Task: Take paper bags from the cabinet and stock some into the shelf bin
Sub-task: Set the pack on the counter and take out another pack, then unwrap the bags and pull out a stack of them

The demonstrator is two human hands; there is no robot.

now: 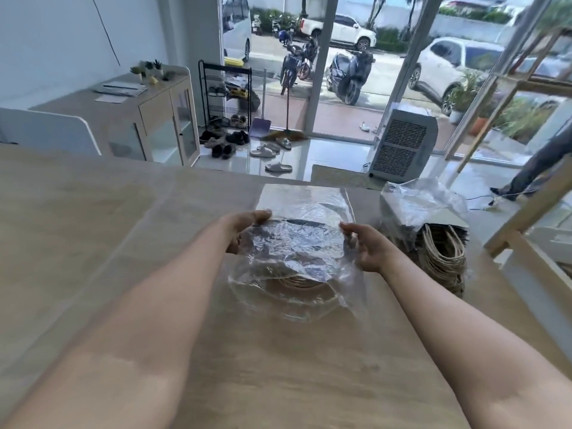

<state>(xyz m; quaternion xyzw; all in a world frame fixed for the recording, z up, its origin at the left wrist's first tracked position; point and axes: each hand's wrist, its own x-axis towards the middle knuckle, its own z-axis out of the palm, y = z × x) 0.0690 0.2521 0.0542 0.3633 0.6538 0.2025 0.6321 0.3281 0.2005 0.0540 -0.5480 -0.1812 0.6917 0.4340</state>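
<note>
**Both hands at the open end of the wrapped bags**

Wooden counter [93, 243] fills the lower frame, with glass doors and a street beyond at the top. At centre frame a pack of paper bags [305, 209] lies flat in a clear plastic sleeve [297, 252], its long axis running from the near edge toward the top of the frame. The rope handles [297, 281] point toward the person.

The left hand [244, 230] pinches the sleeve's left edge; the right hand [368, 252] grips its right edge, fingers curled into the film. Both are about equally near, one on each side of the loose plastic mouth, with the bags just beyond the fingers.

A second bundle of bags [433, 239], also half in plastic, sits at centre right, well apart from both hands. Freeing the pack likely means drawing the film toward the near edge.
</note>
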